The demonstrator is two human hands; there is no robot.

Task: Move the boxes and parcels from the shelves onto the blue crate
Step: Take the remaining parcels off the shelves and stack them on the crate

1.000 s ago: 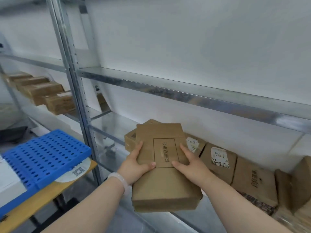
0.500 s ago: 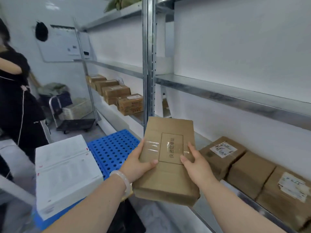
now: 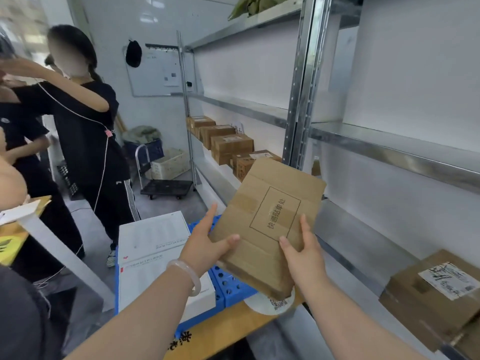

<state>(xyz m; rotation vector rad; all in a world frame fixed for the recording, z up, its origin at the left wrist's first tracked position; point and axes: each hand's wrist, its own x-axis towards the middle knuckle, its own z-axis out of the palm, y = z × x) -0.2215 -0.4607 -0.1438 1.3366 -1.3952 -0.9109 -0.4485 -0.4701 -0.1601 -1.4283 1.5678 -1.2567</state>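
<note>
I hold a flat cardboard box (image 3: 267,224) in both hands, above the blue crate (image 3: 228,284) and tilted, its far end raised toward the metal shelving (image 3: 301,100). My left hand (image 3: 205,245) grips the box's near left edge, thumb lying across the top face and fingers underneath. My right hand (image 3: 302,258) clasps the near right edge, thumb on top beside the printed rectangle, fingers wrapped below. A pale bangle (image 3: 185,275) circles my left wrist.

The blue crate rests on a wooden tabletop (image 3: 223,331). On the crate's left part lies a white box (image 3: 155,253), just left of the cardboard box and partly under my left forearm. A round white sticker (image 3: 270,304) lies on the tabletop at the crate's right edge, beneath the box I hold.

To the right of the crate, on the shelving, a labelled brown box (image 3: 439,289) sits on the lower shelf. Beyond the crate, further along the shelving, a row of brown boxes (image 3: 226,144) stands side by side. Left of the crate a person in black clothes (image 3: 85,136) stands with one arm raised, and behind that person a platform trolley (image 3: 166,188) stands on the floor.
</note>
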